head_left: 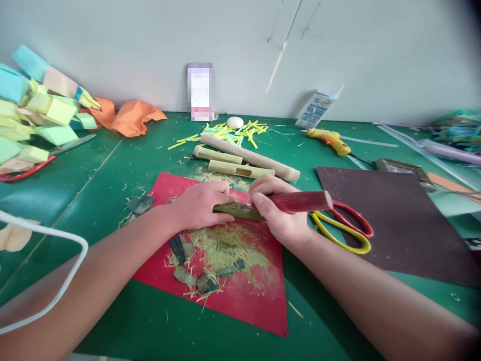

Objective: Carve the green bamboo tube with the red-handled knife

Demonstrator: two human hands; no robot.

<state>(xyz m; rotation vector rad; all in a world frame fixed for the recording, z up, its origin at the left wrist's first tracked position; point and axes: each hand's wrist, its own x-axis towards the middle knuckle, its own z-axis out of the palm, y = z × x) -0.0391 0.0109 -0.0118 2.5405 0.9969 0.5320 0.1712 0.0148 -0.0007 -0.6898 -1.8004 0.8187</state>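
My left hand [201, 203] is closed on the left end of a green bamboo tube [240, 210], which lies across the red board [263, 296]. In my right hand [280, 210] is a chisel [300, 201] with a thick red wooden handle pointing right. A bit of its metal blade shows at the bamboo, between my hands; the rest is hidden by my fingers. Pale shavings and dust [225, 245] cover the board below, along with several dark green bamboo chips [206, 283].
Cut bamboo pieces [240, 169] and a long wooden stick [248, 155] lie behind the board. Scissors [341, 228] with red and yellow handles rest on a dark board [398, 225] at right. A yellow glue gun [330, 142] is farther back. Folded papers [45, 110] pile up at left.
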